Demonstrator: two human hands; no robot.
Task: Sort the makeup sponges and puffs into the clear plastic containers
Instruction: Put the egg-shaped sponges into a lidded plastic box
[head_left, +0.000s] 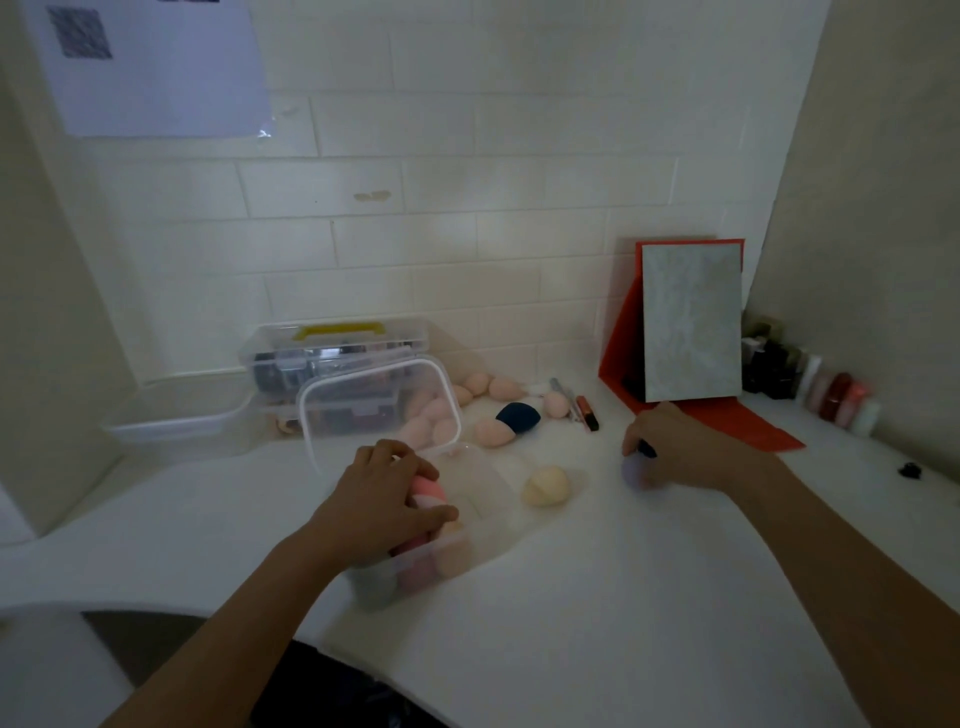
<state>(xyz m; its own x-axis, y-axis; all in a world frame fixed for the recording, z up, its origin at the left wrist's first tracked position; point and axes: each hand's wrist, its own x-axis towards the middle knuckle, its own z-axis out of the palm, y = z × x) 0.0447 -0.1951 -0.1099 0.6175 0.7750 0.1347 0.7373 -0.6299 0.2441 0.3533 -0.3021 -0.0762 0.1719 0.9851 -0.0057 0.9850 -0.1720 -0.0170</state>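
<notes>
Pink foam shows under the left hand, which is pressed down over a pink sponge at the mouth of the near clear container; other sponges in peach and rose can be made out through its wall, so the box is judged to be filling up. The step in hand seems to be the seating of this sponge, and it would be done well if the foam were pushed down among the others until it sits below the rim, with the box kept from sliding on the white counter. The left fingers are curled over the sponge, the thumb laid along its near side, the wrist bent down and the forearm coming in from the lower left. The right hand is stretched out well apart to the right, knuckles up, fingers curled down around a pale lilac sponge that rests on the counter; a dark piece is seen at the fingertips, but what it is cannot be told. A cream sponge lies loose between the two hands, and more peach sponges lie farther back beside a second clear container, tilted, with its lid on
</notes>
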